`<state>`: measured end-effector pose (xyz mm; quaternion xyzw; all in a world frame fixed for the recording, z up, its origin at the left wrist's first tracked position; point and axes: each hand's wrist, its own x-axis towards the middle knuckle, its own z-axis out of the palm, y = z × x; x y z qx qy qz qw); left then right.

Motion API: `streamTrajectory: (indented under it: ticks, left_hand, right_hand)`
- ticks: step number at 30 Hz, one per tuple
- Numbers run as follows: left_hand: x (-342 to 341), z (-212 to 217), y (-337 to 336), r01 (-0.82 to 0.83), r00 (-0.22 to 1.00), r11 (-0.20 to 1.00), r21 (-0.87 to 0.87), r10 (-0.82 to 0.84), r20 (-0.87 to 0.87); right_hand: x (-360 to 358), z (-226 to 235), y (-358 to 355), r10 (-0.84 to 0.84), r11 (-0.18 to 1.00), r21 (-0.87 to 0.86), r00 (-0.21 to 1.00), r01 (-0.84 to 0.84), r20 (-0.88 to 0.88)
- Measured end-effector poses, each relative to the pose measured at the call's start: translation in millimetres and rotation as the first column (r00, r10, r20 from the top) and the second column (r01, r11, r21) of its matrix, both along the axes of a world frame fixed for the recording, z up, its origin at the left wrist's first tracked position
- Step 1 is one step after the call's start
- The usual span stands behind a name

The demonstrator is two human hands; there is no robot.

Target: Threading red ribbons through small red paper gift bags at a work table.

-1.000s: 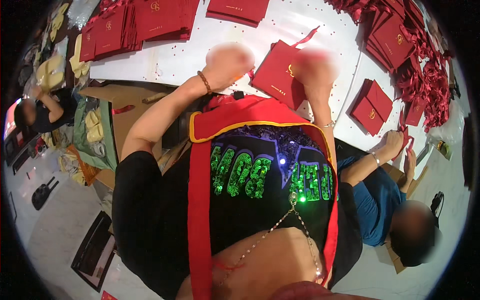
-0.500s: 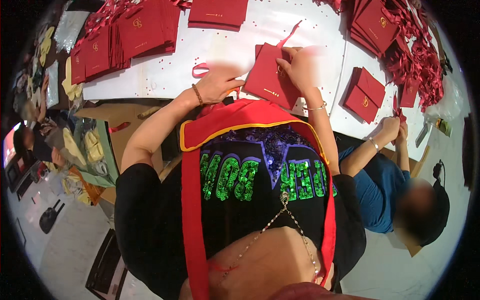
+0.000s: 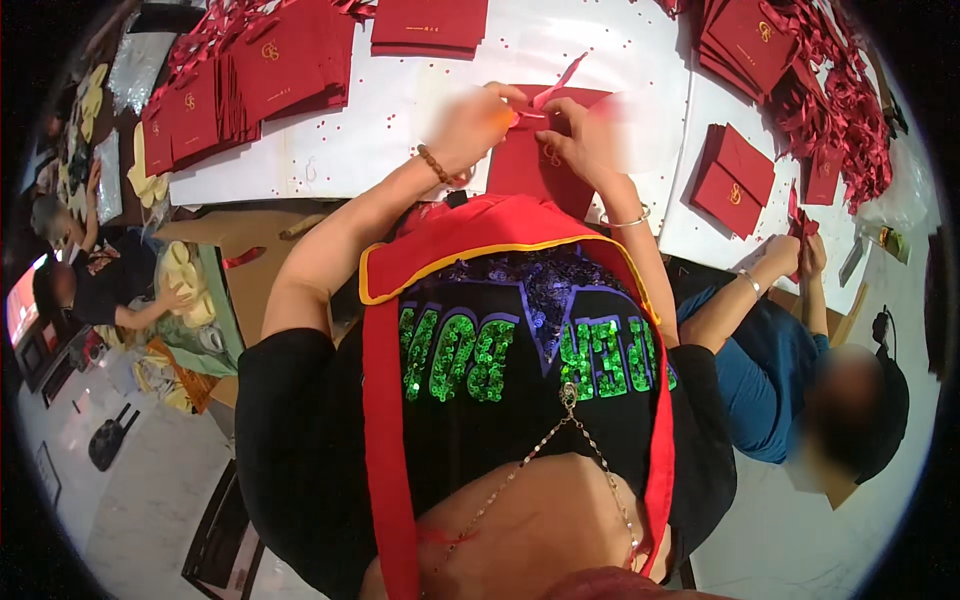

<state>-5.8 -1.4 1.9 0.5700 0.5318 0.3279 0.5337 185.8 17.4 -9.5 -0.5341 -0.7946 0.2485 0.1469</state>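
A red card folder (image 3: 522, 172) lies on the white table in front of me, with another red piece (image 3: 580, 97) showing behind it. From its upper part a red ribbon (image 3: 566, 78) sticks up and away. My left hand (image 3: 472, 128) has come over the folder's upper left, fingers closed around a small orange thing (image 3: 512, 117) whose kind I cannot make out. My right hand (image 3: 588, 140) is at the folder's upper right, its thumb and forefinger closing on the ribbon near its base; blur hides part of this hand.
Red folders stand in a row (image 3: 270, 65) at the left, and a stack (image 3: 428, 28) lies at the back. Folders (image 3: 733, 185) and heaped red ribbons (image 3: 835, 110) are at the right. Beside me a person in a blue top (image 3: 765, 385) works with ribbon. A cardboard box (image 3: 265, 270) stands at the left.
My left hand has moved up and right, bringing the orange thing to the folder's top by the ribbon. My right hand has shifted slightly left and down, and the folder now sits straighter.
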Motion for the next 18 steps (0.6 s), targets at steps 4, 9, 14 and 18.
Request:
streamTrajectory:
  ticks: [4, 9, 14, 18]
  left_hand:
    - [3, -27, -3, -0.042, 0.995, 0.982, -0.185, 0.058, 0.08]
    - [7, -33, -3, 0.082, 0.952, 0.935, 0.345, 0.029, -0.304]
    - [13, -23, 0, 0.075, 0.924, 0.953, 0.293, 0.044, -0.379]
    - [20, -23, 4, 0.036, 0.947, 0.979, 0.199, 0.03, -0.32]
  right_hand:
    - [2, 2, 5, -0.064, 0.976, -0.206, 0.998, 0.066, 0.017]
    - [3, 0, 9, -0.082, 0.961, -0.265, 0.997, 0.08, 0.006]
    - [7, -13, 8, -0.03, 0.989, -0.146, 0.997, 0.02, -0.067]
    - [6, -13, 7, -0.048, 0.985, -0.171, 0.996, 0.034, -0.073]
